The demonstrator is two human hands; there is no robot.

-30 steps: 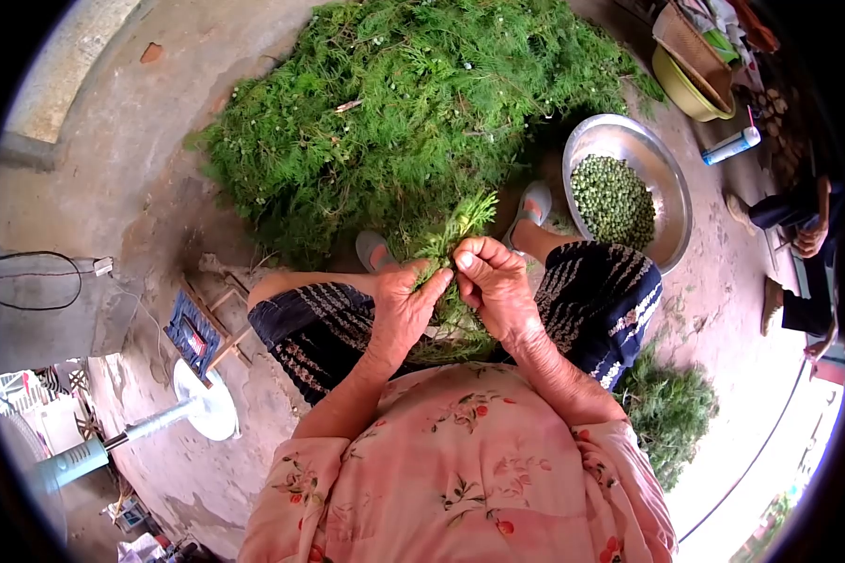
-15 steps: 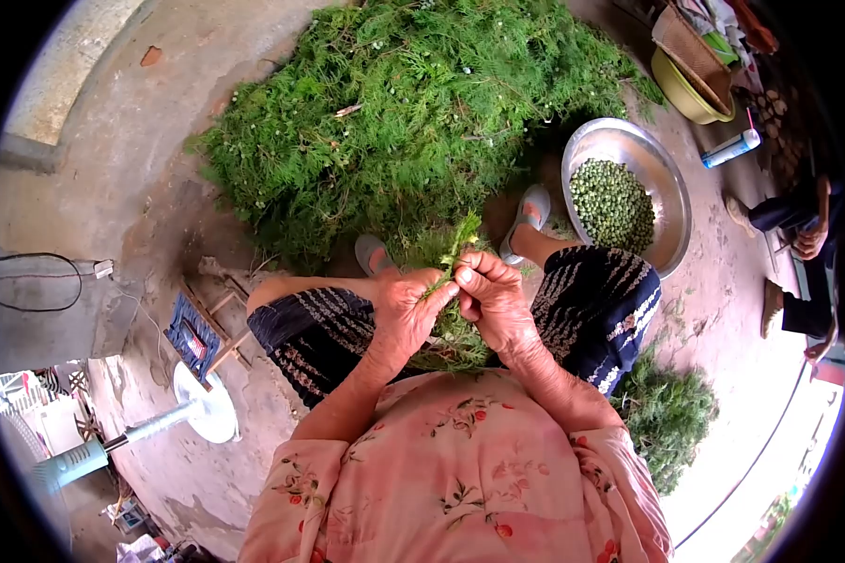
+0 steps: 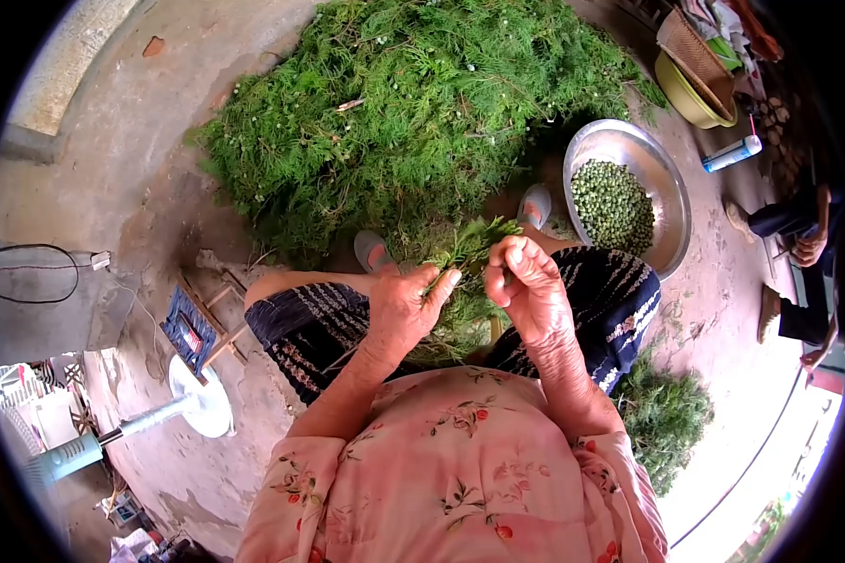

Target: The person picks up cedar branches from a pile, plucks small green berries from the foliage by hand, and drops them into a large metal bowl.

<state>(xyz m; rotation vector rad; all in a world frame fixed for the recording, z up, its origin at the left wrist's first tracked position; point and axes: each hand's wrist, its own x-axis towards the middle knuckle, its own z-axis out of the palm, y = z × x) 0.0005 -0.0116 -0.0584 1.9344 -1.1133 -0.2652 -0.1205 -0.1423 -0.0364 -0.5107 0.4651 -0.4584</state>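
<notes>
Between the thumb and fingers of my left hand [image 3: 404, 308] is a green cypress-like sprig [image 3: 471, 242], its tip leaning to the right. My right hand [image 3: 535, 293] is closed in a pinch just right of the sprig, apart from my left hand. Something small and dark shows at its fingertips, too small to name. A wide metal basin [image 3: 668, 178] right of my right foot contains many small round green cones [image 3: 612, 206]. In front of my feet lies a large heap of green branches [image 3: 394, 122].
More sprigs [image 3: 667, 413] lie on the floor by my right leg. At the left are a small folding stool [image 3: 192, 328] and a standing fan [image 3: 197, 399]. A yellow tub [image 3: 683, 94] and a blue-white can [image 3: 732, 153] are at upper right. Another person [image 3: 803, 235] sits at the right edge.
My right hand has drawn away to the right from my left hand, its fingers still pinched. The sprig in my left hand now leans right rather than pointing up.
</notes>
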